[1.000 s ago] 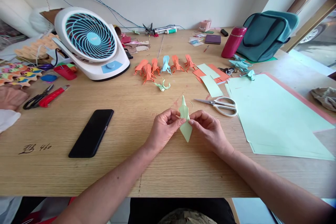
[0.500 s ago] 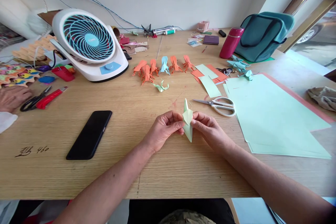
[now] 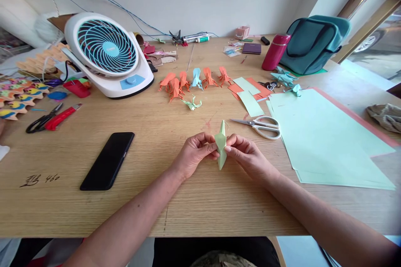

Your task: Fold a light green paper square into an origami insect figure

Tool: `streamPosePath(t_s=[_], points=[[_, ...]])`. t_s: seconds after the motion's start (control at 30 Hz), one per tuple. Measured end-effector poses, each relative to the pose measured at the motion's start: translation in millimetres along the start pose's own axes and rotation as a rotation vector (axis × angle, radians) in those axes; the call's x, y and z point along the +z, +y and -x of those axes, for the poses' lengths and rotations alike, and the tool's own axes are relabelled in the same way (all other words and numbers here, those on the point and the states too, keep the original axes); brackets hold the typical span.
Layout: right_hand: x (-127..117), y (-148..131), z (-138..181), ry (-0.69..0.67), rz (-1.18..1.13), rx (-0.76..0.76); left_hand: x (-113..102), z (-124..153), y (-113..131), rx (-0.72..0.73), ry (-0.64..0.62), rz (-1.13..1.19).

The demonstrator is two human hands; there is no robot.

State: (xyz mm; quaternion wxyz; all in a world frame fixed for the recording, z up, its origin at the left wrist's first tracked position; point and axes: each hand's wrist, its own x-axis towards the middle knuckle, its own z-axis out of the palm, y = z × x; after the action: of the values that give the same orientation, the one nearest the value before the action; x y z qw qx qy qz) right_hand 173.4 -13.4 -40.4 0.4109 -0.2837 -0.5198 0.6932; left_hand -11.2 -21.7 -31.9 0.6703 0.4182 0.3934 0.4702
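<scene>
Between my two hands stands a folded piece of pale green paper [image 3: 221, 144], long and pointed at its top and bottom ends, with a wider flap in the middle. My left hand [image 3: 198, 152] pinches its left side between thumb and fingers. On the other edge, the thumb and forefinger of my right hand [image 3: 246, 153] are closed. White-handled scissors [image 3: 266, 127] lie just beyond my right hand. Farther back are several folded orange paper figures [image 3: 174, 87], a blue one [image 3: 196, 78] and a small green one [image 3: 192, 103].
A black phone [image 3: 107, 161] lies left of my forearm. Green sheets [image 3: 326, 137] and cut strips [image 3: 251, 103] are at the right. A white fan [image 3: 140, 69], black scissors [image 3: 39, 123], a red cutter [image 3: 62, 117], a pink bottle [image 3: 275, 53] and a teal bag [image 3: 313, 46] stand or lie around.
The folded paper has turned slightly and shifted a little left, my right hand moving with it. Another person's hand at the far left has drawn back almost out of view.
</scene>
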Motion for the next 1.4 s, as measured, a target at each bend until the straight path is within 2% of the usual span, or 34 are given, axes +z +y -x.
streamPosePath(t_s=[0.1, 0.2, 0.43, 0.73, 0.93, 1.13, 1.3, 1.4], points=[[6.3, -0.4, -1.1, 0.094, 0.081, -0.048, 2.3, -0.1, -4.7, 0.100, 0.143, -0.091], [9.2, 3.9, -1.7, 0.187, 0.153, -0.094, 5.5, 2.7, -6.2, 0.216, 0.194, -0.243], [10.1, 12.6, -0.1, 0.293, 0.284, -0.242, 15.5, 9.9, -0.2, 0.268, 0.008, -0.358], [8.4, 11.9, 2.3, 0.143, 0.358, -0.212, 5.7, 6.2, -2.6, 0.316, 0.151, -0.531], [4.2, 10.3, -1.9, 0.257, 0.300, -0.229, 9.0, 8.9, -1.5, 0.256, 0.096, -0.604], [6.1, 9.4, -3.4, 0.260, 0.288, -0.136, 8.9, 6.9, -5.4, 0.183, 0.031, -0.519], [4.7, 5.4, -2.8, 0.241, 0.253, -0.153, 7.1, 7.0, -5.6, 0.143, 0.027, -0.527], [2.8, 0.0, -2.2, 0.239, 0.228, -0.173, 6.2, 7.3, -6.2, 0.087, -0.027, -0.502]])
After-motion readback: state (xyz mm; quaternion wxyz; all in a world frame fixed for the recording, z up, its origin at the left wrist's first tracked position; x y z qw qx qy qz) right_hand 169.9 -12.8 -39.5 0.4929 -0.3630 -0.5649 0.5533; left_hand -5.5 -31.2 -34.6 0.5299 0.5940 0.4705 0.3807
